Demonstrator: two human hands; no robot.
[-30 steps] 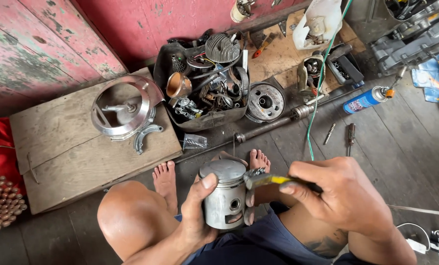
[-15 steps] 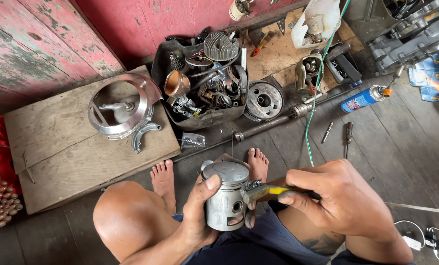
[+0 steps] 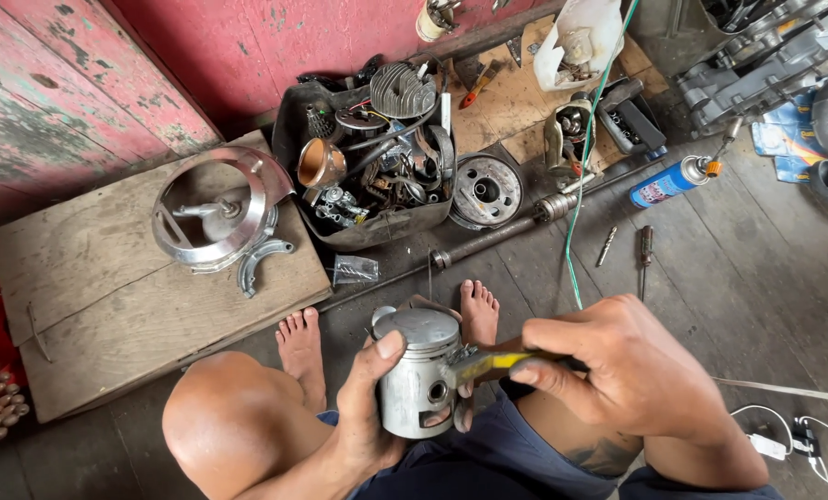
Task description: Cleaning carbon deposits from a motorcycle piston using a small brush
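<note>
My left hand (image 3: 367, 417) wraps the metal piston (image 3: 418, 375) from its left side, thumb laid over the crown edge and fingers curled round the far skirt; grip is closed and firm. The piston stands roughly upright in front of my lap, long axis near vertical, crown up, pin bore facing me. My right hand (image 3: 631, 375) closes round a yellow-handled tool (image 3: 488, 366); the tool lies nearly level, pointing left, its tip touching the piston's upper right side just below the crown. The tool's working end is too small to identify. The right hand therefore sits to the right of the piston, the left hand is the nearer one, being in contact with it.

Beyond my bare feet lie a long steel shaft (image 3: 488, 236) and a tub of engine parts (image 3: 377, 176); a shiny round housing (image 3: 215, 218) rests on a wooden board (image 3: 108, 306) to the left; a blue spray can (image 3: 668, 182) and a screwdriver (image 3: 646, 248) lie to the right. Nothing stands between the tool and the piston.
</note>
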